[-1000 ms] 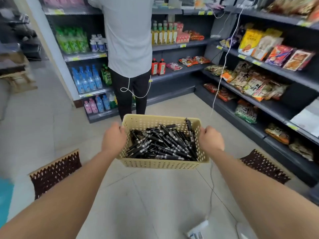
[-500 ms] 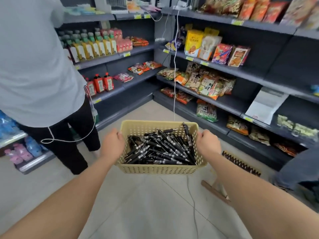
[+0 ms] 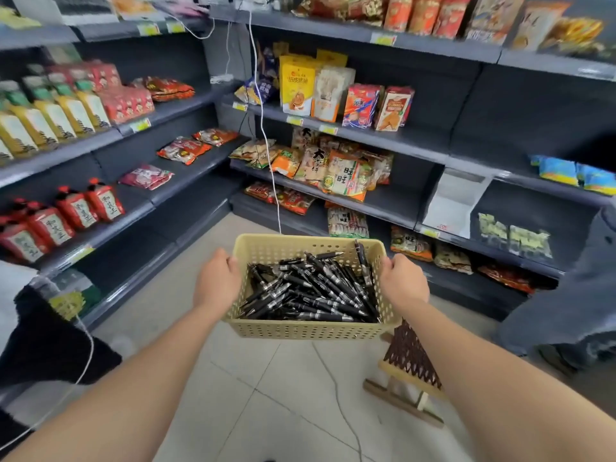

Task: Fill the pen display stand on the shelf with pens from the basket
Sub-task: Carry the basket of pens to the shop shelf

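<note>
The left hand (image 3: 216, 281) has its fingers curled over the left rim of the cream basket (image 3: 310, 328), which is held level above the tiled floor (image 3: 283, 395) in front of dark shelves (image 3: 416, 141) of snack packets (image 3: 346, 176). Black pens (image 3: 310, 291) lie heaped inside it, one leaning on the far wall. The right hand (image 3: 403, 283) clamps its fingers on the right rim

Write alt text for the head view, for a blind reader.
The left hand and right hand grip opposite rims of a beige perforated basket full of black pens, held above a tiled floor. Dark shop shelves of snack packets stand ahead.
</note>
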